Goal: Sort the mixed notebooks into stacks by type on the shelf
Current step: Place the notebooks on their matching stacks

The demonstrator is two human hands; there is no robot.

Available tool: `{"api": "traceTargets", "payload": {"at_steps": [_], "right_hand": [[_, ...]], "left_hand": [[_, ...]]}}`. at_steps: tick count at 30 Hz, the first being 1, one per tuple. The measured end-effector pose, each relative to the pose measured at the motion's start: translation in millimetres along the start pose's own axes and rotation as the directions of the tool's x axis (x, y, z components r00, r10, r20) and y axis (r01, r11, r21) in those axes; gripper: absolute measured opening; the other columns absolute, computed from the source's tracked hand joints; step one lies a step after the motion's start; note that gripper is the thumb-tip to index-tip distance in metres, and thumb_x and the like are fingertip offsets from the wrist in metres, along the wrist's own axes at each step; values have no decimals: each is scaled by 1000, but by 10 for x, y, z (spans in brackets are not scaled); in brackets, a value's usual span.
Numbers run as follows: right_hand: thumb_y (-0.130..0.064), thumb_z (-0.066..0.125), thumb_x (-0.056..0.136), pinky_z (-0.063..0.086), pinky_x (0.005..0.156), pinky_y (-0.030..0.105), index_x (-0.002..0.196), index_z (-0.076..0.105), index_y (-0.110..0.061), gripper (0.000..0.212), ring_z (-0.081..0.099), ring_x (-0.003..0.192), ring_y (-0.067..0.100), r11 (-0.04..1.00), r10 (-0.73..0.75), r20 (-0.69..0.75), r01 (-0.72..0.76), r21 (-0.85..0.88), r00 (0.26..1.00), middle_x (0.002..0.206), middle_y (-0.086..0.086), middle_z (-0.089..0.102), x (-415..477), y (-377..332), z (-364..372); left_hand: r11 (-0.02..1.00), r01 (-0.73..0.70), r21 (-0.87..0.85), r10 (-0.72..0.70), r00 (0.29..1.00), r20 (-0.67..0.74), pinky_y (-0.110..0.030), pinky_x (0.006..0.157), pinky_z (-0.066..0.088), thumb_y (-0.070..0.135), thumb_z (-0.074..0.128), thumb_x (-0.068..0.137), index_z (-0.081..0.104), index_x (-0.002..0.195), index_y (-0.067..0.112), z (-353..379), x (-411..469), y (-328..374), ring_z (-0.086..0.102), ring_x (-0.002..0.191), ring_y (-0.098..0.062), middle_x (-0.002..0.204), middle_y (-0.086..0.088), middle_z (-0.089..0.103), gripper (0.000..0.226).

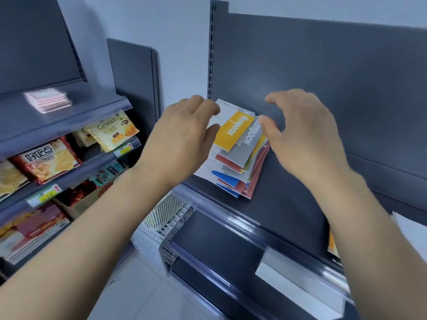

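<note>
While a fanned pile of mixed notebooks (240,183) is lying on the dark grey shelf (288,215), close against the back panel (323,65), 2 bare hands are reaching in over it from either side. A yellow notebook (233,131) is sitting on top, overlapping a grey notebook (248,145) with white lettering. Red, blue and grey covers are sticking out below these, and a larger white notebook (206,166) is showing at the pile's left edge.

The left hand (182,139) is arching over the pile's far left corner with its fingers curled and its thumb lying just beside the yellow cover. Whether it is pinching anything, I cannot tell. The right hand (305,135) is spreading loosely curved fingers above the pile's right side and is gripping nothing. Its thumb is touching, or all but touching, the grey notebook's edge.

On the neighbouring rack to the left, a neat stack of pink notebooks (47,101) is resting on the top shelf. Snack packets are filling the tiers beneath, among them a croissant pack (115,132) and a red cracker bag (50,160). A white slatted basket (168,215) is standing lower down, between the 2 racks.
</note>
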State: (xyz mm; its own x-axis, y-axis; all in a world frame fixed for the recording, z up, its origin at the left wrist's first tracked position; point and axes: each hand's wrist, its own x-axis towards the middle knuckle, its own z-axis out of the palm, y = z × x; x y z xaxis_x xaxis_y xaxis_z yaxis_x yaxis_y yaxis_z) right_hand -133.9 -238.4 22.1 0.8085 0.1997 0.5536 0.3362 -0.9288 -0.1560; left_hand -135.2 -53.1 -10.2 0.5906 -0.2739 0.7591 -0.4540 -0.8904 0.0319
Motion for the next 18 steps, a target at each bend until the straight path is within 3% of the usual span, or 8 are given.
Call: {"api": "traceTargets", "payload": {"at_steps": [6, 11, 16, 18], "right_hand": [[-27, 48, 95, 37, 87, 33, 129, 49, -14, 36, 47, 114, 23, 995, 39, 21, -41, 89, 999, 122, 5, 55, 450, 46, 469], [-32, 51, 94, 40, 83, 36, 120, 52, -10, 34, 52, 107, 29, 989, 109, 141, -122, 87, 984, 115, 9, 58, 789, 104, 854], [-39, 56, 90, 38, 69, 31, 93, 54, -10, 29, 57, 95, 30, 956, 246, 397, -288, 48, 884, 97, 10, 61, 923, 167, 1285], [-41, 56, 89, 37, 68, 29, 94, 55, -10, 31, 55, 92, 27, 925, 314, 497, -379, 33, 809, 101, 9, 60, 981, 149, 1414]], "left_hand": [[999, -3, 48, 0, 998, 57, -39, 65, 49, 11, 56, 84, 62, 101, -1, 269, 185, -401, 59, 75, -37, 91, -17, 62, 22], [999, 17, 47, -20, 998, 67, -39, 64, 50, 11, 56, 83, 63, 100, -1, 496, 323, -674, 60, 74, -37, 92, -17, 63, 22], [1000, 9, -7, -8, 993, 115, -38, 67, 49, 12, 56, 84, 63, 100, 0, 766, 431, -926, 58, 72, -36, 91, -16, 63, 21], [999, -1, -39, 6, 992, 129, -36, 66, 47, 12, 56, 84, 63, 100, 1, 875, 488, -1041, 58, 72, -35, 91, -15, 63, 21]]}}
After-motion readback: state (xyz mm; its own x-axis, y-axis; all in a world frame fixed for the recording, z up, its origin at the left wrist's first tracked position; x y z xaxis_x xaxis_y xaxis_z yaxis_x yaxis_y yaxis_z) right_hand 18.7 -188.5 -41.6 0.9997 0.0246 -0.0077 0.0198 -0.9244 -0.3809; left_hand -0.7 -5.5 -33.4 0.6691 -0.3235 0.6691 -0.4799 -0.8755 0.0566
